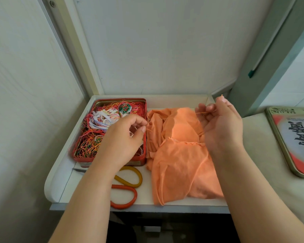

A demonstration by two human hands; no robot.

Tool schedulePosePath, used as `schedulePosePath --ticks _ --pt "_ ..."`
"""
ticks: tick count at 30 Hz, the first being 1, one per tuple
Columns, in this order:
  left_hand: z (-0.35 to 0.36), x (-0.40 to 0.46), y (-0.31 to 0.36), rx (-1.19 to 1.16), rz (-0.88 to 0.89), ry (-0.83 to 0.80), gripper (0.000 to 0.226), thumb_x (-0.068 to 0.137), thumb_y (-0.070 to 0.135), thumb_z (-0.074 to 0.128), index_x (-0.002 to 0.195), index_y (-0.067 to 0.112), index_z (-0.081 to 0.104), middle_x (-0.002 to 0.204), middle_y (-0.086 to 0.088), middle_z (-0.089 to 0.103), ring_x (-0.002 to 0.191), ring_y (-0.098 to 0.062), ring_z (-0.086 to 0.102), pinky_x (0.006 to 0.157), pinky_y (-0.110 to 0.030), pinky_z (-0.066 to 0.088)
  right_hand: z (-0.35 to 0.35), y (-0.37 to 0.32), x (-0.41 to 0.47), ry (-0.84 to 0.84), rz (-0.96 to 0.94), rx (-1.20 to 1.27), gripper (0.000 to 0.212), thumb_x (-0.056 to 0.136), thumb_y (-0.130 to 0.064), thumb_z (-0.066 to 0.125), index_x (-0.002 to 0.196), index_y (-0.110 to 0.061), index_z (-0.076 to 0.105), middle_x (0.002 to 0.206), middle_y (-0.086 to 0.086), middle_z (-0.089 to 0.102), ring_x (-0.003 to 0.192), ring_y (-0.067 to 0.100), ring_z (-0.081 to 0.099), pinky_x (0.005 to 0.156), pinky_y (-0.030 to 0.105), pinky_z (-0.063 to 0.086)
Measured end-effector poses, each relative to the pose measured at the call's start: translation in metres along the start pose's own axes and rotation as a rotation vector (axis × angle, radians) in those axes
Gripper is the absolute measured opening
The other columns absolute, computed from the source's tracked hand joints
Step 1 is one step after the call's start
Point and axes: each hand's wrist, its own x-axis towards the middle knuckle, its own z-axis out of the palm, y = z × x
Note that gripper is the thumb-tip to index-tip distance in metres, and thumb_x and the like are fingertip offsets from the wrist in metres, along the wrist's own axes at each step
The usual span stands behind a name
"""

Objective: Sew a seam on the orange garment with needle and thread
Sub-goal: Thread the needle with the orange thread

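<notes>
The orange garment [181, 158] lies crumpled on the right half of a small white table [147, 201]. My left hand [125, 137] hovers over the right edge of the thread tin and pinches something thin between thumb and forefinger, likely the needle; a short orange thread end pokes out by its fingertips. My right hand [221, 125] is raised above the garment's far right part, palm toward me, pinching a fine orange thread [201, 112] whose end sticks up past the fingertips. The needle itself is too small to make out.
A red tin [111, 161] full of tangled coloured threads stands at the table's left. Scissors [128, 188] with one yellow and one orange handle lie in front of it. The tin's printed lid [295, 141] rests on a cushioned surface at the right. Walls close in behind and left.
</notes>
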Motion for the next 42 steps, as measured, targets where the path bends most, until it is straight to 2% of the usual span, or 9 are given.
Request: schedulePosePath --ticks 2,5,11,16,20,23,32,38,42 --pt "-0.006 -0.001 -0.006 -0.001 -0.069 -0.262 0.014 0.088 0.019 0.068 0.087 0.033 0.068 0.081 0.011 0.068 0.072 0.0 0.06 0.069 -0.018 0.046 -0.002 -0.004 0.005 0.02 0.042 -0.001 0.025 0.102 -0.016 0.045 0.077 -0.016 0.046 0.053 -0.003 0.041 0.049 0.011 0.047 0.064 0.032 0.057" --pt "-0.004 -0.005 -0.009 0.058 -0.142 -0.679 0.012 0.087 0.015 0.07 0.091 0.027 0.071 0.077 0.008 0.069 0.063 0.004 0.059 0.063 -0.013 0.046 -0.005 -0.002 0.01 0.037 0.058 -0.246 0.029 0.101 -0.019 0.045 0.073 -0.02 0.041 0.051 -0.007 0.034 0.043 0.008 0.028 0.041 0.02 0.032" --pt "0.007 -0.007 -0.015 0.066 -0.283 -0.88 0.022 0.091 0.006 0.061 0.108 0.02 0.062 0.089 0.002 0.07 0.062 -0.006 0.06 0.055 -0.017 0.045 -0.004 -0.002 0.01 0.06 -0.048 -0.432 0.023 0.1 -0.02 0.045 0.077 -0.019 0.045 0.048 -0.01 0.036 0.041 0.007 0.027 0.036 0.019 0.023" --pt "-0.002 -0.009 -0.01 -0.332 -0.258 -0.794 0.035 0.091 -0.008 0.055 0.116 0.016 0.06 0.106 -0.01 0.07 0.067 -0.007 0.06 0.062 -0.02 0.049 -0.01 -0.005 0.015 0.063 -0.111 -0.612 0.015 0.1 -0.024 0.046 0.088 -0.016 0.049 0.05 -0.009 0.044 0.04 0.006 0.033 0.038 0.019 0.028" --pt "-0.005 -0.009 -0.004 -0.511 -0.224 -0.711 0.039 0.091 -0.012 0.052 0.121 0.012 0.061 0.109 -0.001 0.071 0.074 -0.009 0.062 0.07 -0.02 0.051 -0.01 0.001 0.014 -0.004 -0.082 -0.715 0.016 0.101 -0.025 0.045 0.089 -0.015 0.05 0.051 -0.008 0.051 0.041 0.008 0.032 0.039 0.021 0.028" --pt "-0.004 -0.008 -0.004 -0.526 -0.241 -0.694 0.041 0.09 -0.013 0.052 0.122 0.01 0.062 0.104 0.008 0.071 0.072 -0.008 0.063 0.071 -0.018 0.051 -0.011 -0.004 0.015 0.011 -0.144 -0.713 0.015 0.101 -0.025 0.044 0.094 -0.013 0.05 0.053 -0.007 0.051 0.04 0.007 0.033 0.04 0.021 0.029" --pt "-0.004 -0.008 0.001 -0.496 -0.238 -0.674 0.05 0.089 -0.01 0.057 0.129 0.019 0.058 0.125 0.009 0.065 0.079 -0.012 0.067 0.089 -0.031 0.052 -0.021 -0.014 0.024 0.121 -0.337 -0.73 0.013 0.098 -0.03 0.044 0.087 -0.026 0.049 0.061 -0.006 0.059 0.052 0.006 0.046 0.068 0.034 0.039" --pt "0.003 -0.006 -0.002 -0.553 -0.29 -0.579 0.042 0.086 -0.013 0.06 0.116 0.016 0.057 0.116 -0.01 0.064 0.076 -0.018 0.068 0.075 -0.028 0.056 -0.014 -0.014 0.018 0.061 -0.356 -0.76 0.011 0.1 -0.03 0.044 0.096 -0.021 0.049 0.06 -0.004 0.061 0.048 0.003 0.046 0.06 0.026 0.039" --pt "0.01 -0.001 0.002 -0.614 -0.272 -0.38 0.036 0.085 -0.015 0.059 0.109 0.012 0.057 0.104 -0.01 0.063 0.07 -0.017 0.068 0.068 -0.024 0.057 -0.012 -0.012 0.016 -0.136 -0.102 -1.085 0.016 0.1 -0.026 0.043 0.105 -0.014 0.051 0.059 -0.001 0.068 0.037 0.008 0.035 0.042 0.025 0.03"
